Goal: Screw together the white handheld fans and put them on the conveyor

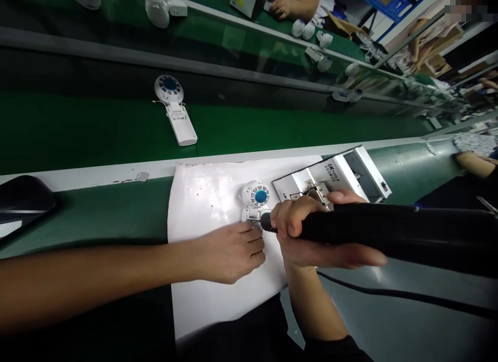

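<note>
On a white sheet (206, 196) lies a small white handheld fan (256, 195) with a blue round centre. My left hand (229, 252) closes over the fan's handle, which is mostly hidden under the fingers. My right hand (299, 227) is wrapped round a black electric screwdriver (373, 230), held nearly level. The tool's tip points left and meets the fan near its hinge; the exact contact is too small to make out. Just behind my right hand stands a silver screw feeder box (334, 172) marked "6K TOOLS".
Another white fan (177, 110) lies on the green conveyor belt (249, 123) beyond the bench edge. A black object (25, 201) sits at the left. A black cable (389, 294) runs at the right. Across the line are a co-worker's hand (280, 7) and several white fan parts.
</note>
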The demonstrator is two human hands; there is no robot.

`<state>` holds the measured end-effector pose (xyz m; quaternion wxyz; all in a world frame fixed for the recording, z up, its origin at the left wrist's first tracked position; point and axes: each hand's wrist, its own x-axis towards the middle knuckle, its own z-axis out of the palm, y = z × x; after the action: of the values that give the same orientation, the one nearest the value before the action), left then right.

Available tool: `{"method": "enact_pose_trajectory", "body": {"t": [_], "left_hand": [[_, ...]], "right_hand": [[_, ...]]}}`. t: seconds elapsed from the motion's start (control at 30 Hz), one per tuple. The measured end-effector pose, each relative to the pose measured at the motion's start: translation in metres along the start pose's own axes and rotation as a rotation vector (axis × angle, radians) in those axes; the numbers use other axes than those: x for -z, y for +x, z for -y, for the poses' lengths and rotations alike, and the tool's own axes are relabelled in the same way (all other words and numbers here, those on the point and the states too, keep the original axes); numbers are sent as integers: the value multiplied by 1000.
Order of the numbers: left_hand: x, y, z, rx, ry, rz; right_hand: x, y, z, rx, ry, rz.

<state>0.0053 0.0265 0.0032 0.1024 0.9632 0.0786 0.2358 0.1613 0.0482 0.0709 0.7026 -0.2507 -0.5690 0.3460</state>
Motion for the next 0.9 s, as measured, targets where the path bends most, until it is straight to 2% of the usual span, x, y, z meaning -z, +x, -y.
{"method": "enact_pose_trajectory", "body": {"t": [0.27,0.53,0.73,0.9], "left_hand": [[-1,0,0,3,10,-6],[-1,0,0,0,5,7],[0,0,0,10,-17,9],[2,1,0,13,-14,15]], "right_hand": [[-5,-4,0,-53,50,-66],[2,-3,6,-78,60,-45],[-2,0,3,-185,49,-67],[-3,5,3,-190,8,-79]]}}
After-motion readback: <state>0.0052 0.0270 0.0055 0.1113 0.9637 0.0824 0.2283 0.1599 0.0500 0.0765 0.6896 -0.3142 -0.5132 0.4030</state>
